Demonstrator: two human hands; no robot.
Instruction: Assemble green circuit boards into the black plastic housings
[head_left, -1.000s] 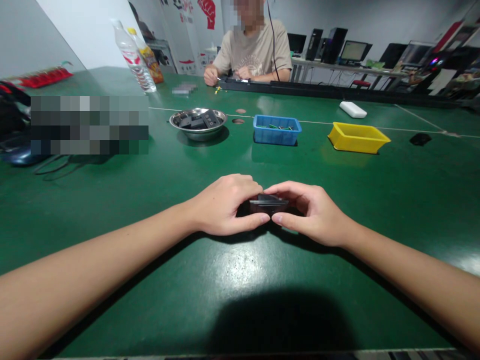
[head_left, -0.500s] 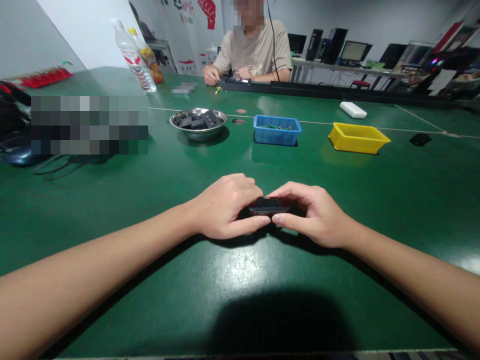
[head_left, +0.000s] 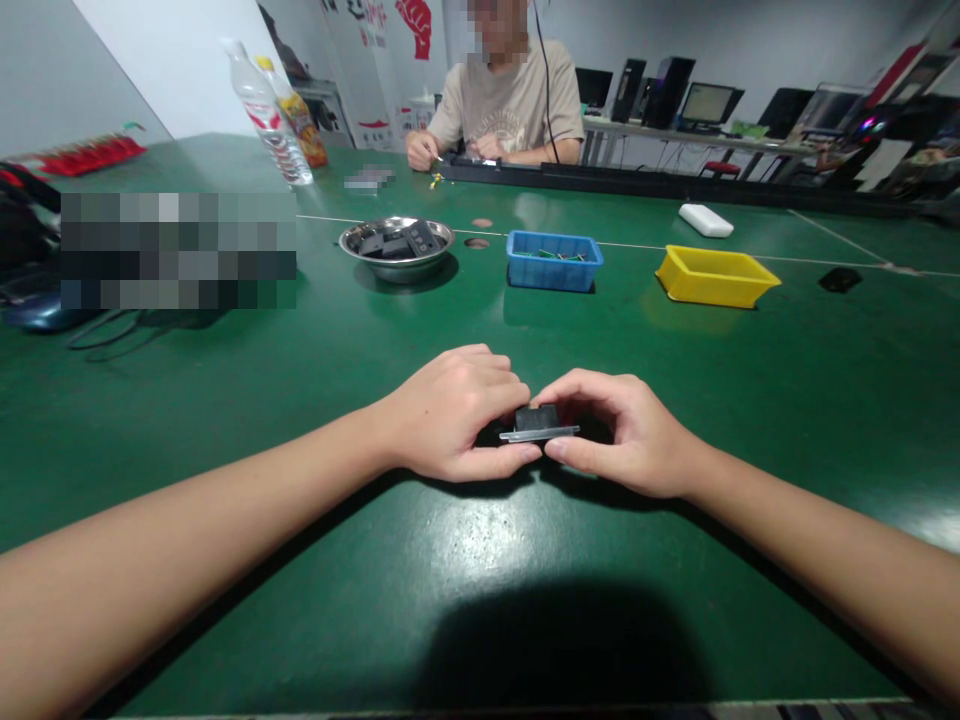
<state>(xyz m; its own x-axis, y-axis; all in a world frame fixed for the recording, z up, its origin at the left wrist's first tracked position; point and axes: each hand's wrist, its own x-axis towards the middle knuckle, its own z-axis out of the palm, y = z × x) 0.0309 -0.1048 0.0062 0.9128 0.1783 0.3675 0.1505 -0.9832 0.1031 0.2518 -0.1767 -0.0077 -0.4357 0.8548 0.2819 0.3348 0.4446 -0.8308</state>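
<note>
Left hand (head_left: 466, 412) and right hand (head_left: 626, 432) grip a black part (head_left: 537, 418), tabletop (head_left: 450, 325) stretching to the blue tub (head_left: 553, 270). Beyond it, shirt lettering (head_left: 502, 131) blurs.

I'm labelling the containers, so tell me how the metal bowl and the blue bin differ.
The metal bowl is round and shiny silver; the blue bin is rectangular with flat-looking sides. The bowl holds dark, blocky parts, while the bin holds small, thin pieces, some green. In this view the bowl stands left of the bin. Both are open-topped and sit on the green table.
</note>
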